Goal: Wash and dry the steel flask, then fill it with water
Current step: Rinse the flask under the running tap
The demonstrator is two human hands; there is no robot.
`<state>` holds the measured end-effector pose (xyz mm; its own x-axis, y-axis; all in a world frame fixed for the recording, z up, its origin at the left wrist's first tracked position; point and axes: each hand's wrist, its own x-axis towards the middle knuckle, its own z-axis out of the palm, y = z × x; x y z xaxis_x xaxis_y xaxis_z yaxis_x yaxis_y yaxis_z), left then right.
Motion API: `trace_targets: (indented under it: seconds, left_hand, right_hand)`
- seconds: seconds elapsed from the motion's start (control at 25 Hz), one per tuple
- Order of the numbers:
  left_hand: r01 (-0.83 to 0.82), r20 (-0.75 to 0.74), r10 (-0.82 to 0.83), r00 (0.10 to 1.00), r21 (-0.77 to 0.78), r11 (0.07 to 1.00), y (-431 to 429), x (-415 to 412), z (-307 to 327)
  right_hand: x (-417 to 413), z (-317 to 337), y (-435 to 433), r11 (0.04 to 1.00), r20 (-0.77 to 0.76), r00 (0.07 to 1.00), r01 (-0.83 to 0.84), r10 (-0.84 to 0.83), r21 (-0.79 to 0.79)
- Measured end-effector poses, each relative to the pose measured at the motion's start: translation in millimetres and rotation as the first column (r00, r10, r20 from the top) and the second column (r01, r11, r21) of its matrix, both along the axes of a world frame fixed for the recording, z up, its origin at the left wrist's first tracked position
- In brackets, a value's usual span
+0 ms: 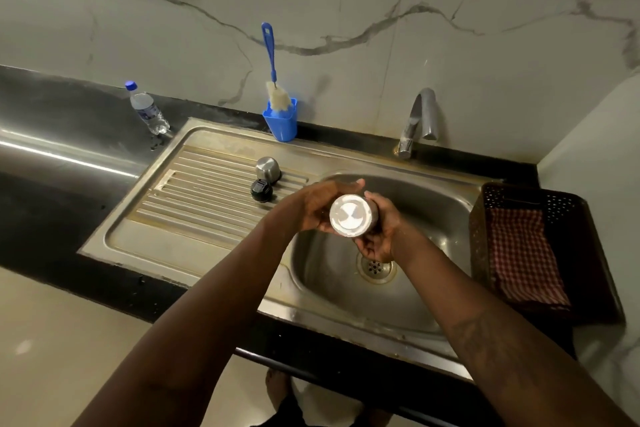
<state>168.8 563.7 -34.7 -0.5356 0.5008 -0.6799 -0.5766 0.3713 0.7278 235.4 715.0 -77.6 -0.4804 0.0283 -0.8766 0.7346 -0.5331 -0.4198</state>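
Both bare forearms reach in from near edge, converging mid-scene. Left hand [310, 206] grips steel flask [350, 216] from left, fingers curled over its far side. Right hand [379, 236] grips it from right and near side, fingers wrapped round body. Wrists apart, fingertips close together. Bare foot [277, 383] low at near edge.

Set in the table [52, 218], sink [145, 253]: drainboard [194, 184] at left, basin [433, 218] at right. On the drainboard, near the basin, cap [267, 169] and, just before it, lid [261, 190]. Behind the drainboard, at the wall, holder [282, 121] with brush [270, 55] standing in it. Left of the sink, toward the wall, bottle [149, 109]. Behind the basin, tap [417, 121]. Right of the sink, basket [519, 189] with cloth [523, 253] in it. Over the basin, flask [350, 216] between left grip [311, 204] and right grip [381, 229].
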Motion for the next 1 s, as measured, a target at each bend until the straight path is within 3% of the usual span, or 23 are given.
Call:
trace_targets:
  seconds: [0.24, 0.4, 0.52, 0.64, 0.88, 1.0]
  left_hand:
    - [0.071, -0.064, -0.072, 0.995, -0.025, 0.997, -45, -31, -8]
    - [0.134, -0.226, -0.143, 0.964, -0.056, 0.989, -88, -45, -12]
    - [0.086, -0.462, -0.079, 0.883, -0.007, 0.996, -122, -55, -5]
    - [-0.005, -0.647, -0.015, 0.763, -0.03, 1.0, -162, -65, 3]
    - [-0.234, -0.822, 0.1, 0.561, -0.042, 0.971, -257, -84, -1]
    - [-0.381, -0.845, 0.228, 0.484, 0.031, 0.924, -299, -89, -15]
  right_hand:
    - [-24, 5, -41, 0.991, -0.005, 0.998, -0.062, 0.063, 0.12]
    - [-42, 19, -80, 0.949, -0.216, 0.972, -0.022, 0.094, 0.315]
    - [-59, 45, -115, 0.854, -0.415, 0.871, -0.012, 0.265, 0.52]
    - [-84, 58, -153, 0.729, -0.463, 0.729, -0.073, 0.504, 0.68]
    - [-131, 67, -238, 0.559, -0.489, 0.492, 0.006, 0.72, 0.829]
    - [-152, 65, -283, 0.469, -0.438, 0.405, 0.025, 0.803, 0.883]
